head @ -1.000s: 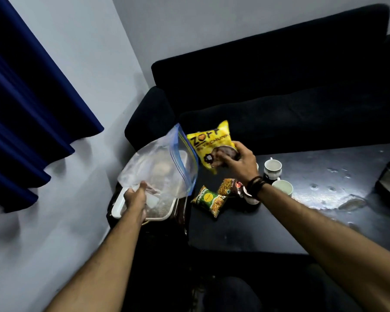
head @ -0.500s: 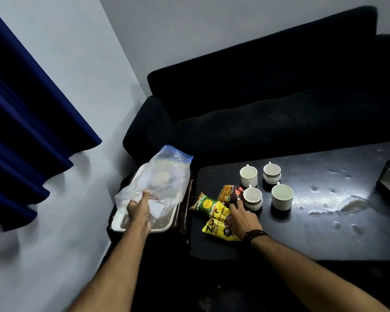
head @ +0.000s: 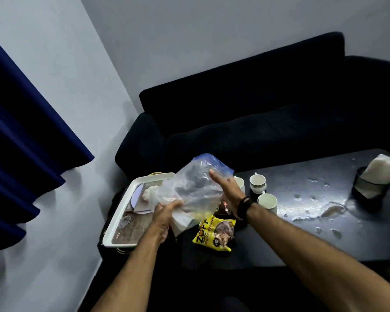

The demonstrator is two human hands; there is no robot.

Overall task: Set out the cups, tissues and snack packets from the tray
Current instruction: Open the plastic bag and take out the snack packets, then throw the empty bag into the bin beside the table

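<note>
My left hand (head: 164, 216) grips the lower end of a clear zip bag (head: 194, 188) with a blue seal, holding it above the gap between the white tray (head: 119, 221) and the black table (head: 324, 233). My right hand (head: 226, 192) lies flat against the bag's right side with straight fingers. Something white shows inside the bag's bottom. A yellow snack packet (head: 216, 233) lies on the table below my hands, and a dark packet (head: 223, 208) peeks out behind my right wrist. White cups (head: 258, 182) (head: 268, 200) stand to the right; another is partly hidden.
A black holder with white tissues (head: 376, 179) stands at the table's far right. Wet patches (head: 313, 210) spot the tabletop. A black sofa (head: 257, 122) runs behind the table. The tray holds a small glass (head: 125, 220) and a plate. Blue curtain (head: 20, 154) hangs left.
My right hand left the yellow packet on the table and rose to the side of the bag. My left hand carried the bag from over the tray toward the table.
</note>
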